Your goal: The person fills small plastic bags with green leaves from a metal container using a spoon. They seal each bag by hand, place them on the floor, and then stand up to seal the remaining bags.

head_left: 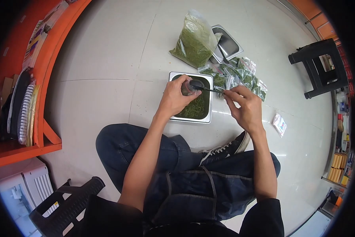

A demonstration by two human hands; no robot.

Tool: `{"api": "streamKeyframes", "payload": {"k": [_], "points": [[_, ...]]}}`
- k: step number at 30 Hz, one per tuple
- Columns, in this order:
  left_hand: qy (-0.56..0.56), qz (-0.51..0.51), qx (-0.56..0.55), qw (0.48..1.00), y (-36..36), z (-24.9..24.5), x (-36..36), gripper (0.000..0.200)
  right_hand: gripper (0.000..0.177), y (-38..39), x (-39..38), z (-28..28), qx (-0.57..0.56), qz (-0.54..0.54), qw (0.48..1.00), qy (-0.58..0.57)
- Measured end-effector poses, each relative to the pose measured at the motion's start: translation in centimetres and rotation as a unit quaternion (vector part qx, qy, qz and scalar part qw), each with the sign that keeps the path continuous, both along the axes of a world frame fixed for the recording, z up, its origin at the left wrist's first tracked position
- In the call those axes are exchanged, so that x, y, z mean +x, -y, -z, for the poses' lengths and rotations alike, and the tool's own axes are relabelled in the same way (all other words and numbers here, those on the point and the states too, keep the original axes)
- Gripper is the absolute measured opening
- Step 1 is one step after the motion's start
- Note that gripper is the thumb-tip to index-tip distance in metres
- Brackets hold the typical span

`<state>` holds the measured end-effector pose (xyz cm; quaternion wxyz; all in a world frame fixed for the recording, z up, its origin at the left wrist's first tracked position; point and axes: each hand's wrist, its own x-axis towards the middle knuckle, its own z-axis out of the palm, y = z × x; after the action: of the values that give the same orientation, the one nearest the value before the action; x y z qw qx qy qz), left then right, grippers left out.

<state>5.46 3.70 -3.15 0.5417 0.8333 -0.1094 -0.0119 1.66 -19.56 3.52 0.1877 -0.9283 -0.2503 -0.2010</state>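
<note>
My left hand (172,96) is wrapped round a small see-through cup (188,90), tilted above a square metal pan (209,106). Chopped green herb (193,109) lies in that pan. Between its fingertips my right hand (245,106) pinches the thin end of a black spoon (215,91), whose other end reaches the cup's mouth. What is inside the cup is hard to make out. Just beyond the pan stands a large clear bag of green herb (194,41). Several small zip bags of green herb (240,77) are piled to its right.
A second metal pan (234,47) with a dark handle in it sits behind the zip bags. A small white packet (279,124) lies on the tiled floor at right. Black stools (321,59) and an orange shelf (51,79) stand around. My crossed legs are in front.
</note>
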Motion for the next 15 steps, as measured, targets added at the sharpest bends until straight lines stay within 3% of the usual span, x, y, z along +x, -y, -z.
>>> {"api": "streamKeyframes", "payload": {"k": [2, 7, 9, 10, 12, 15], "points": [[-0.007, -0.007, 0.008, 1.000, -0.1, 0.0, 0.1, 0.040, 0.011, 0.1, 0.0, -0.4, 0.082, 0.046, 0.989, -0.116], [-0.031, -0.029, -0.008, 0.999, -0.1, 0.4, 0.4, 0.043, 0.013, 0.7, 0.6, -1.4, 0.128, 0.052, 0.976, -0.167], [-0.055, -0.049, -0.127, 0.989, 0.0, 0.8, 0.5, 0.039, 0.016, 1.0, 0.8, -1.2, 0.129, 0.108, 0.965, -0.202], [-0.052, -0.049, -0.127, 0.989, -0.1, 0.8, 0.5, 0.039, 0.016, 1.2, 0.9, -0.8, 0.129, 0.107, 0.966, -0.198], [-0.062, -0.047, -0.248, 0.966, 0.0, 0.7, 0.5, 0.033, 0.016, 1.8, 1.2, 0.8, 0.136, 0.096, 0.957, -0.238], [-0.041, -0.030, -0.348, 0.936, 0.2, 0.3, 0.2, 0.032, 0.017, 0.5, 1.1, 3.2, 0.014, 0.059, 0.970, -0.236]]}}
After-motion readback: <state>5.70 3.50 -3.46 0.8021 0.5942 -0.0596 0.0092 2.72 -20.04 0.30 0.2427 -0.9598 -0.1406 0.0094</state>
